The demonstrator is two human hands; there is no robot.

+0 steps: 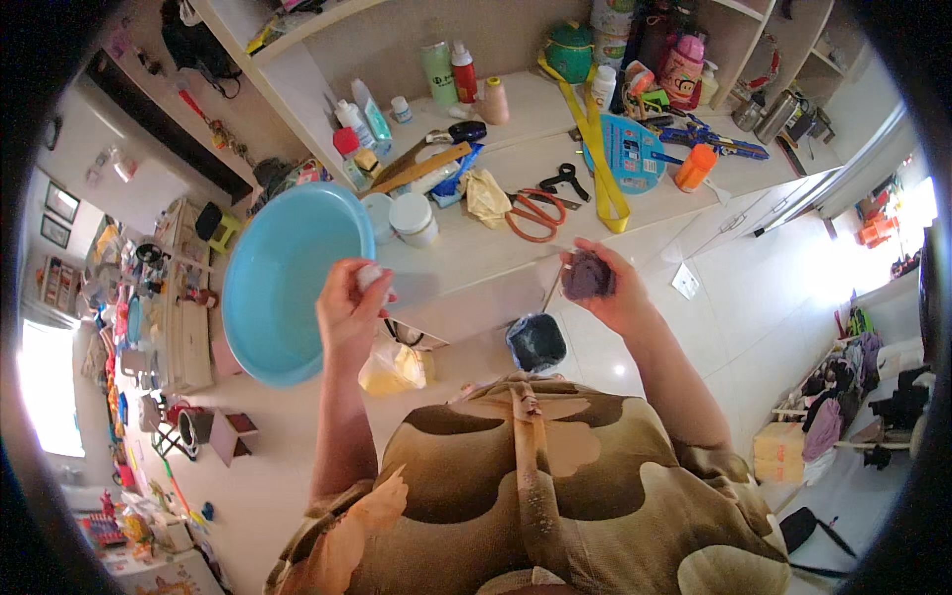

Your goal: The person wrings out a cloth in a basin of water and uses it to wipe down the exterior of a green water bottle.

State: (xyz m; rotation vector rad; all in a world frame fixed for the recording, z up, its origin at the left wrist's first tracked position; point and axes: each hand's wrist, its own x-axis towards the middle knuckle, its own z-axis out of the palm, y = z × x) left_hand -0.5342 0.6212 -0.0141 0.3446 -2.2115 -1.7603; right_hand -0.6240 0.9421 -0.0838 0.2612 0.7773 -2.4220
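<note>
My left hand [348, 301] is closed around a small whitish thing [367, 277], too covered to identify, by the right rim of a light blue plastic basin [351, 195]. To the right, my right hand [614, 286] holds a dark purple-grey rounded object [588, 275], possibly a ball of yarn or cloth, in front of the counter. Between and beyond the hands, orange-handled scissors [537, 216] lie near a crumpled cream cloth [487, 196]. Two white-lidded jars stand beside the basin, the nearer jar [414, 220] close to the counter's edge.
Bottles, a thread cone [494, 101], a yellow strap [611, 197], a blue round fan [632, 152] and an orange bottle [696, 168] occupy the counter [476, 256]. Below are a dark lined bin [536, 342] and a yellowish plastic bag [396, 367].
</note>
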